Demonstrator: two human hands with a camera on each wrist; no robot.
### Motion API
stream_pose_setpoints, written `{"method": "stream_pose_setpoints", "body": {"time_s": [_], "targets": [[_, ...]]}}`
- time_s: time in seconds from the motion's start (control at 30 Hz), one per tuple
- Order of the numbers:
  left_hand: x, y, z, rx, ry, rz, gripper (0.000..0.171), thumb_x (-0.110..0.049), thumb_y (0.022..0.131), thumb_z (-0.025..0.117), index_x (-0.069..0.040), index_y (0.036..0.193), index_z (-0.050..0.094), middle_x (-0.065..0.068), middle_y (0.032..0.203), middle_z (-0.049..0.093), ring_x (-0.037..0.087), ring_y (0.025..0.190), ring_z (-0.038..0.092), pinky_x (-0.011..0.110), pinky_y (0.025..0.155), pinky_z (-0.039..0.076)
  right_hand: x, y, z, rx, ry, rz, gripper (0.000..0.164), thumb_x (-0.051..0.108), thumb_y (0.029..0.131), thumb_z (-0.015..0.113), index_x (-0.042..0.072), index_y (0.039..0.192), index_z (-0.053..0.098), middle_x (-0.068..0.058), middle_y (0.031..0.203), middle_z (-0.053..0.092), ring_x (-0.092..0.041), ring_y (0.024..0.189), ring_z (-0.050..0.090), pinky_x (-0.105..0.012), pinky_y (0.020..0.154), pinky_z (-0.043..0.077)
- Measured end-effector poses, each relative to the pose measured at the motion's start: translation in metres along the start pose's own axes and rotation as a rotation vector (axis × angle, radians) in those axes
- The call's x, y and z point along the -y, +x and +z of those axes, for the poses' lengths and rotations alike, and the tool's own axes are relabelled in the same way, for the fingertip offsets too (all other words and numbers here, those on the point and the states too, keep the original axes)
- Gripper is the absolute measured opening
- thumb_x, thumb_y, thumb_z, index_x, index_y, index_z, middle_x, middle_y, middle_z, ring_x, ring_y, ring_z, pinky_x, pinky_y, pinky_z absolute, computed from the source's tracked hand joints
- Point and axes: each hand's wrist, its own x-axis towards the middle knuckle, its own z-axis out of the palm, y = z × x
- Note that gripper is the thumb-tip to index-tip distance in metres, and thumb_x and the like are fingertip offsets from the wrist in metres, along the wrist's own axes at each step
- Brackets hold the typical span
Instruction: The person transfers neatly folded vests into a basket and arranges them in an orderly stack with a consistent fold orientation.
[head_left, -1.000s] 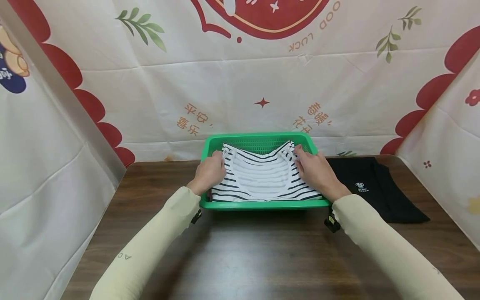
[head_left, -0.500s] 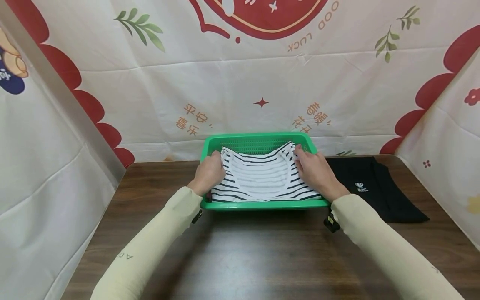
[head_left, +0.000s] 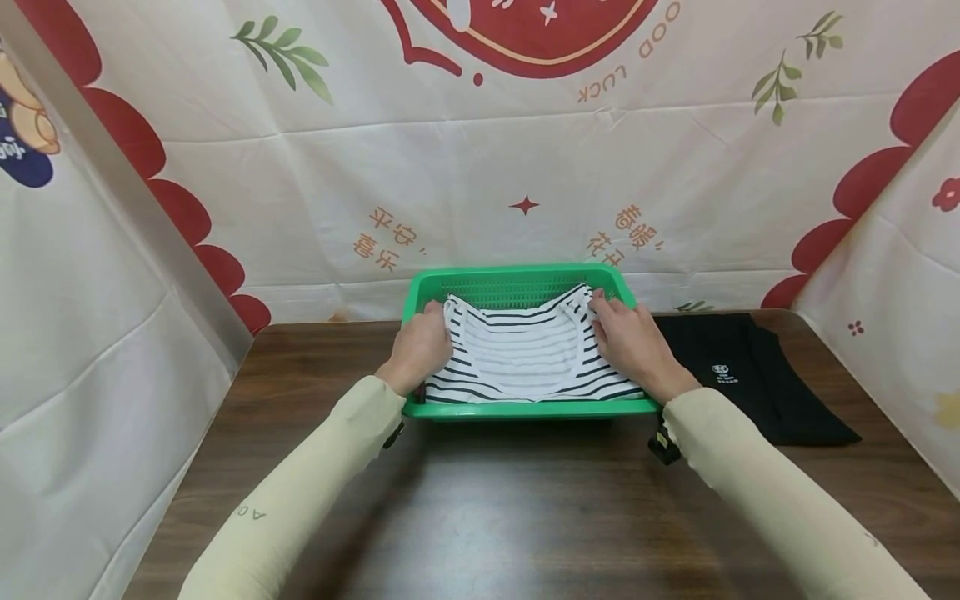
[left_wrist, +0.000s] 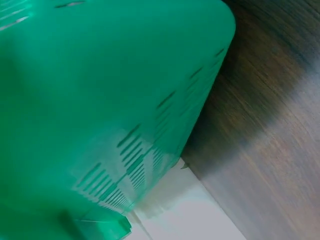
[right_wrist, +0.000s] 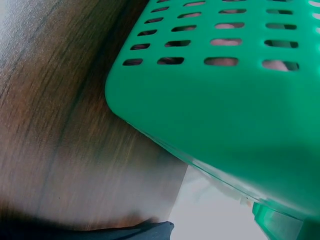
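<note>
A white shirt with dark stripes (head_left: pixel 525 354) lies spread in the green plastic basket (head_left: pixel 528 410), its wide neckline facing up. My left hand (head_left: pixel 418 346) grips the shirt's upper left corner, over the basket's left side. At the upper right corner, my right hand (head_left: pixel 636 343) pinches the cloth between thumb and fingers. Both wrist views show mostly the outside of the basket (left_wrist: pixel 105 65), and the left wrist view shows no hand. Through the slots of the basket (right_wrist: pixel 210 110) in the right wrist view, bits of skin-toned or pale surface show.
Folded black cloth with a small white print (head_left: pixel 738 379) lies on the table right of the basket. The brown wooden table (head_left: pixel 525 500) extends in front. A printed curtain (head_left: pixel 480 192) hangs close behind the basket, and more cloth (head_left: pixel 97 333) hangs along the left.
The shirt's upper left corner has sunk slightly. Both hands keep their hold and have hardly moved, and the basket stays in place.
</note>
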Motion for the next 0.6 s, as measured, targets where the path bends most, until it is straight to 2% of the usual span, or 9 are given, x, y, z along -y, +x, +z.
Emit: {"method": "stream_pose_setpoints", "body": {"time_s": [0.2, 0.27, 0.33, 0.43, 0.53, 0.6], "targets": [[0.0, -0.009, -0.003, -0.03, 0.033, 0.048, 0.046, -0.006, 0.091, 0.048, 0.01, 0.133, 0.036, 0.013, 0.066, 0.06, 0.017, 0.047, 0.057, 0.029, 0.039, 0.045, 0.002, 0.002, 0.0, 0.001, -0.003, -0.006, 0.038, 0.007, 0.088, 0.059, -0.007, 0.124, 0.055, -0.029, 0.113, 0.063, -0.038, 0.089, 0.059, -0.049, 0.064, 0.044], [-0.002, -0.014, -0.004, -0.059, 0.082, 0.092, 0.046, -0.004, 0.091, 0.048, 0.011, 0.133, 0.037, 0.018, 0.079, 0.064, 0.018, 0.05, 0.058, 0.031, 0.041, 0.047, 0.002, 0.003, -0.001, -0.002, 0.0, -0.009, 0.038, 0.007, 0.088, 0.059, -0.007, 0.123, 0.055, -0.028, 0.114, 0.063, -0.038, 0.091, 0.059, -0.049, 0.064, 0.044], [-0.004, -0.02, -0.005, -0.091, 0.143, 0.141, 0.043, -0.004, 0.09, 0.05, 0.013, 0.129, 0.044, 0.022, 0.099, 0.064, 0.02, 0.059, 0.059, 0.033, 0.046, 0.052, 0.002, 0.003, -0.002, -0.004, 0.007, -0.012, 0.038, 0.006, 0.088, 0.059, -0.007, 0.123, 0.055, -0.028, 0.115, 0.062, -0.038, 0.091, 0.059, -0.049, 0.064, 0.044], [-0.006, -0.027, -0.007, -0.099, 0.218, 0.189, 0.033, -0.005, 0.089, 0.052, 0.012, 0.117, 0.056, 0.023, 0.131, 0.051, 0.024, 0.077, 0.057, 0.038, 0.058, 0.056, 0.002, 0.003, -0.003, -0.005, 0.02, -0.014, 0.038, 0.006, 0.088, 0.059, -0.007, 0.123, 0.055, -0.028, 0.116, 0.062, -0.038, 0.093, 0.058, -0.05, 0.065, 0.044], [-0.008, -0.032, -0.009, -0.067, 0.239, 0.2, 0.028, -0.008, 0.089, 0.054, 0.01, 0.109, 0.062, 0.023, 0.136, 0.047, 0.024, 0.08, 0.055, 0.039, 0.059, 0.056, 0.001, 0.001, -0.004, -0.019, 0.032, -0.019, 0.036, 0.005, 0.087, 0.059, -0.007, 0.121, 0.058, -0.028, 0.115, 0.062, -0.037, 0.088, 0.059, -0.049, 0.063, 0.044], [-0.007, -0.034, -0.01, -0.052, 0.242, 0.21, 0.026, -0.009, 0.089, 0.055, 0.009, 0.107, 0.063, 0.022, 0.125, 0.054, 0.022, 0.074, 0.054, 0.038, 0.057, 0.054, 0.001, -0.001, -0.004, -0.031, 0.042, -0.023, 0.035, 0.005, 0.087, 0.059, -0.007, 0.12, 0.059, -0.028, 0.113, 0.063, -0.036, 0.084, 0.058, -0.047, 0.061, 0.043]]}}
